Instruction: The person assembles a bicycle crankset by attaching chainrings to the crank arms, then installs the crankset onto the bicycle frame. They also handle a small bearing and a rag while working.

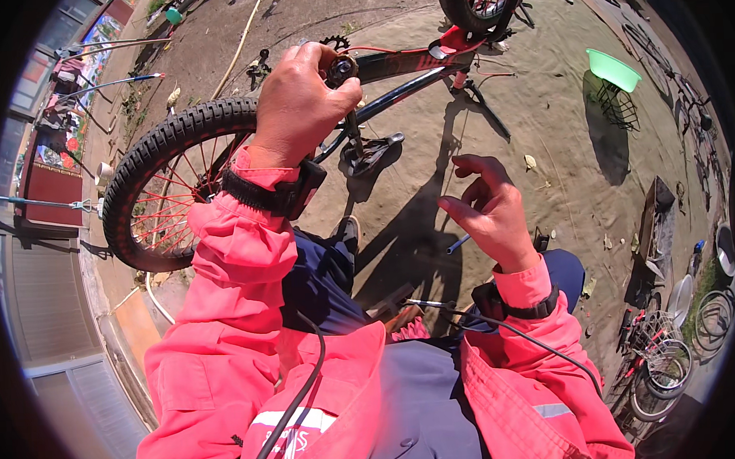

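Note:
A black and red mountain bike [410, 64] lies across the ground ahead of me. My left hand [302, 94] is closed at its crank area, thumb and fingers around a dark round metal part [343, 68] at the crank axle. Beyond the fingers, part of a toothed chainring [335, 43] shows. A crank arm runs down from there to a black pedal [373, 154]. My right hand [490, 213] hovers to the right, apart from the bike, fingers loosely curled and thumb apart, with nothing visible in it. Just below it is a thin blue rod [459, 244], partly hidden.
The rear wheel [184, 183] with red spokes is at my left, the other wheel [483, 3] at the top. A green basin [613, 69] tops a black wire rack at the right. A long trough [657, 219] and several bikes [659, 357] line the right edge.

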Motion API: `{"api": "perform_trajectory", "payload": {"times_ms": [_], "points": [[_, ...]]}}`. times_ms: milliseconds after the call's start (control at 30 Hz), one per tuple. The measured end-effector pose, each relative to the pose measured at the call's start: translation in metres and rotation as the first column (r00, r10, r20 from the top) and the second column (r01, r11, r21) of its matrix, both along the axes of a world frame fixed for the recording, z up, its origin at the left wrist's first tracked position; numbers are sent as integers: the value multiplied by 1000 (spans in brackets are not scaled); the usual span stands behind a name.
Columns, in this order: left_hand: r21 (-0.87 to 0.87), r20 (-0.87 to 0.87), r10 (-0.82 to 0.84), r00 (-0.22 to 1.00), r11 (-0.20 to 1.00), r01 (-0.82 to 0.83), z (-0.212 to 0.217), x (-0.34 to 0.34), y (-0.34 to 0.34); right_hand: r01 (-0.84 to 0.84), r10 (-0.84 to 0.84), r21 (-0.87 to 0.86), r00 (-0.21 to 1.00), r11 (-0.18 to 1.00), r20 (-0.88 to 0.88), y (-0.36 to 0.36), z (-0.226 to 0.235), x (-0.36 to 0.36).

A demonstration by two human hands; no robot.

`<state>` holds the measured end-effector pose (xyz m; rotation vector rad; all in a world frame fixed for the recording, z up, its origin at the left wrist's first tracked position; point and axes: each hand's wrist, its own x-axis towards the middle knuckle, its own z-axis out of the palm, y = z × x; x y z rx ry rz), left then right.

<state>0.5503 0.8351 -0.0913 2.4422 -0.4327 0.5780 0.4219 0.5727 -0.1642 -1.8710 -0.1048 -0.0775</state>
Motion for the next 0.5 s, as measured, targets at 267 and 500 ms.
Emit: {"api": "perform_trajectory", "payload": {"times_ms": [267,500], "points": [[141,15,41,999,989,-43,-1,6,-5,-2,2,20,1000,1000,-4,-5,-5,-2],[190,32,65,997,979,-69,-9,14,-6,-17,17,49,1000,999,18,-5,-12,-1]]}}
